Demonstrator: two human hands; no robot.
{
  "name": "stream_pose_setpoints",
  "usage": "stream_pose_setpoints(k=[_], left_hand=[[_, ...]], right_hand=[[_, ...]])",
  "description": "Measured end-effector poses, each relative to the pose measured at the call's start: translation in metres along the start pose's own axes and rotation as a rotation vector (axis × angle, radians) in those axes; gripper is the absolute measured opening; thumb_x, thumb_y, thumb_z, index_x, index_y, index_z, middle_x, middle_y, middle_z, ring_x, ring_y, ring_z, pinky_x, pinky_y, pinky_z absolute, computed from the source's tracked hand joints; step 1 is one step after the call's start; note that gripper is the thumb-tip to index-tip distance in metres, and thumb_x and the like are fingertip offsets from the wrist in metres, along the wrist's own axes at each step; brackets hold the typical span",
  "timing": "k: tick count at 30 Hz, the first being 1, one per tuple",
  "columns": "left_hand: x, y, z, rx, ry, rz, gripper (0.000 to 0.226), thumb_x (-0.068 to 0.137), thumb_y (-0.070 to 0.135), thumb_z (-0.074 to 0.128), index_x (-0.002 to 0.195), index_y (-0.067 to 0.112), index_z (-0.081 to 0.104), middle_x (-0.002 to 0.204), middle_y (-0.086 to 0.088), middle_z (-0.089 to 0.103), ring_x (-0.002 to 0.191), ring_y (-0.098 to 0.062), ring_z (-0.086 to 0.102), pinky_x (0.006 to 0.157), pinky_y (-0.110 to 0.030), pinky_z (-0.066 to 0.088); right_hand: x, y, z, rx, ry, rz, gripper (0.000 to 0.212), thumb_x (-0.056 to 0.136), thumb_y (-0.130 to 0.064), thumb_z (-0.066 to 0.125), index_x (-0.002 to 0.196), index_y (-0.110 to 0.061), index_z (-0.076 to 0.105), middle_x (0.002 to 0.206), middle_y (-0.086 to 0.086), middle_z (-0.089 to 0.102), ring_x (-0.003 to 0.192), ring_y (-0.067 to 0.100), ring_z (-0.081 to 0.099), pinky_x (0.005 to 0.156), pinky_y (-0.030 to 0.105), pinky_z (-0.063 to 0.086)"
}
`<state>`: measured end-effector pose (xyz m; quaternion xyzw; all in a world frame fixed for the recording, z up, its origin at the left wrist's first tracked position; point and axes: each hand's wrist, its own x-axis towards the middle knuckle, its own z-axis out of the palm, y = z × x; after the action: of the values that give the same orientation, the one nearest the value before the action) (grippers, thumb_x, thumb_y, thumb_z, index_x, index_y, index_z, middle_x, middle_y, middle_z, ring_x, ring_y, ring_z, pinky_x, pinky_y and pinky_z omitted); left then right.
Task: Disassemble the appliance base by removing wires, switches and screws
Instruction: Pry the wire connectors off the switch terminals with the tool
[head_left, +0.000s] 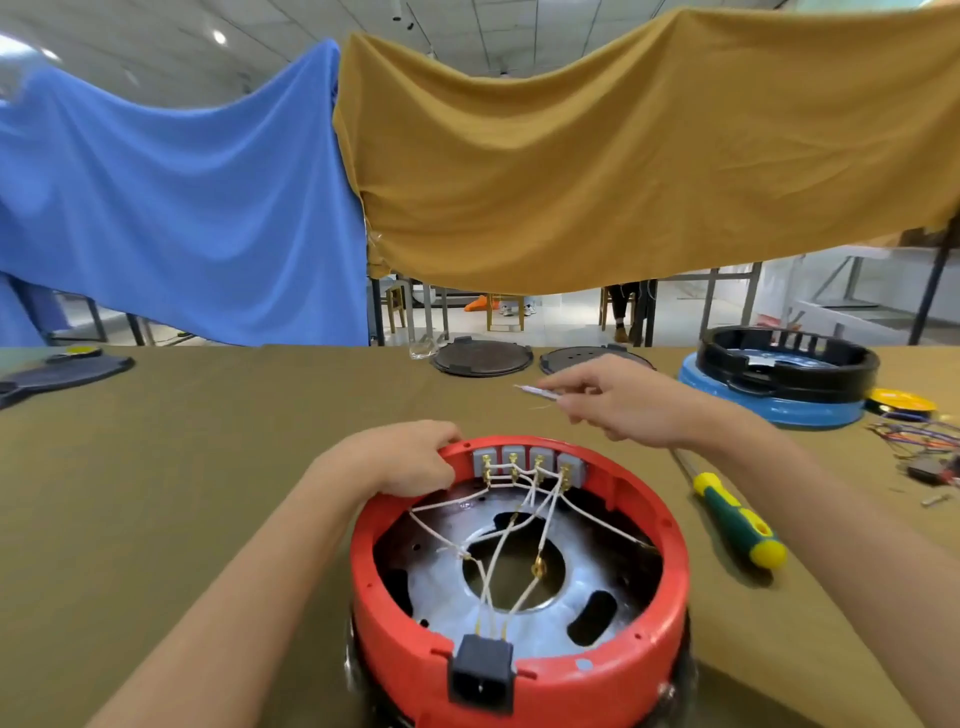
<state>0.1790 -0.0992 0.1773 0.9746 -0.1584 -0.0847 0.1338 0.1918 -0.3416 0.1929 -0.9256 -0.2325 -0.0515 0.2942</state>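
Observation:
The red appliance base (670, 587) lies upside down in front of me on the olive table. A row of grey switches (527, 457) with brass terminals lines its far inner wall. White wires (498, 545) run from them across the metal plate to a black power socket (482, 673) on the near wall. My left hand (410, 460) grips the far left rim of the base. Above and behind the base, my right hand (618, 402) pinches a small whitish piece (537, 391), blurred, with a thin strand trailing from it.
A green and yellow screwdriver (737, 522) lies right of the base. Farther right are coloured loose wires (922, 434) and small parts. A blue and black base (779, 382) stands at the back right, with two dark round plates (483, 358) along the far edge. Blue and mustard cloths hang behind.

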Motion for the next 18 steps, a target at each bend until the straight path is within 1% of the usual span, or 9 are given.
stream_pose_setpoints(k=[1,2,4,6,8,11,13,15,18], left_hand=[[0.002,-0.002,0.0,-0.025,-0.029,0.045,0.038,0.089,0.016,0.051,0.125,0.028,0.055,0.113,0.003,0.065,0.101,-0.019,0.063,0.091,-0.035,0.052],[0.003,-0.005,0.001,-0.093,-0.041,0.103,0.038,0.09,0.016,0.052,0.125,0.032,0.055,0.112,0.006,0.065,0.101,-0.016,0.064,0.092,-0.034,0.052],[0.003,-0.01,0.005,-0.25,-0.015,0.203,0.038,0.093,0.019,0.053,0.126,0.037,0.056,0.115,0.012,0.066,0.103,-0.008,0.065,0.097,-0.033,0.05],[0.004,-0.014,0.01,-0.327,0.026,0.266,0.034,0.094,0.028,0.053,0.125,0.04,0.058,0.118,0.015,0.066,0.106,-0.006,0.064,0.1,-0.036,0.048],[0.007,-0.017,0.013,-0.34,0.057,0.297,0.031,0.091,0.033,0.053,0.121,0.039,0.061,0.116,0.015,0.068,0.106,-0.007,0.065,0.1,-0.04,0.049],[0.009,-0.02,0.014,-0.338,0.068,0.317,0.029,0.089,0.032,0.058,0.118,0.038,0.063,0.111,0.015,0.07,0.1,-0.006,0.067,0.097,-0.039,0.051],[0.009,-0.02,0.014,-0.348,0.079,0.322,0.026,0.092,0.031,0.062,0.117,0.037,0.063,0.108,0.015,0.07,0.097,-0.005,0.068,0.096,-0.037,0.052],[0.009,-0.02,0.015,-0.358,0.102,0.322,0.023,0.095,0.026,0.064,0.117,0.034,0.064,0.107,0.013,0.071,0.096,-0.006,0.069,0.095,-0.038,0.052],[0.009,-0.02,0.017,-0.359,0.136,0.329,0.023,0.095,0.023,0.065,0.116,0.032,0.066,0.106,0.014,0.072,0.094,-0.006,0.069,0.095,-0.039,0.053]], right_hand=[[0.003,-0.002,0.0,0.099,0.007,-0.023,0.017,0.1,-0.022,0.058,0.11,-0.035,0.063,0.069,-0.006,0.063,0.048,0.005,0.045,0.046,0.019,0.039],[0.007,-0.005,0.0,0.189,0.04,-0.05,0.012,0.096,-0.021,0.064,0.104,-0.029,0.067,0.067,-0.005,0.064,0.049,0.009,0.045,0.045,0.021,0.039],[0.012,-0.009,0.004,0.362,0.1,-0.085,0.003,0.09,-0.016,0.072,0.093,-0.015,0.072,0.062,-0.002,0.062,0.048,0.011,0.043,0.044,0.023,0.037],[0.015,-0.011,0.011,0.502,0.131,-0.093,0.01,0.089,-0.014,0.073,0.087,-0.005,0.074,0.06,0.002,0.059,0.047,0.011,0.043,0.044,0.021,0.038],[0.016,-0.013,0.019,0.584,0.188,-0.123,0.019,0.094,-0.02,0.069,0.087,-0.002,0.072,0.063,0.003,0.062,0.049,0.012,0.048,0.046,0.022,0.043],[0.015,-0.017,0.029,0.598,0.27,-0.163,0.024,0.101,-0.023,0.058,0.088,-0.004,0.068,0.071,0.005,0.069,0.06,0.013,0.061,0.053,0.026,0.051],[0.013,-0.018,0.036,0.575,0.249,-0.162,0.023,0.102,-0.022,0.056,0.09,-0.004,0.065,0.075,0.006,0.071,0.066,0.015,0.067,0.064,0.03,0.056],[0.011,-0.017,0.043,0.501,0.226,-0.159,0.022,0.101,-0.022,0.056,0.09,-0.005,0.065,0.079,0.009,0.073,0.07,0.019,0.07,0.073,0.036,0.06],[0.009,-0.016,0.045,0.475,0.232,-0.152,0.022,0.101,-0.025,0.056,0.088,-0.009,0.064,0.08,0.01,0.072,0.071,0.02,0.071,0.075,0.043,0.06]])
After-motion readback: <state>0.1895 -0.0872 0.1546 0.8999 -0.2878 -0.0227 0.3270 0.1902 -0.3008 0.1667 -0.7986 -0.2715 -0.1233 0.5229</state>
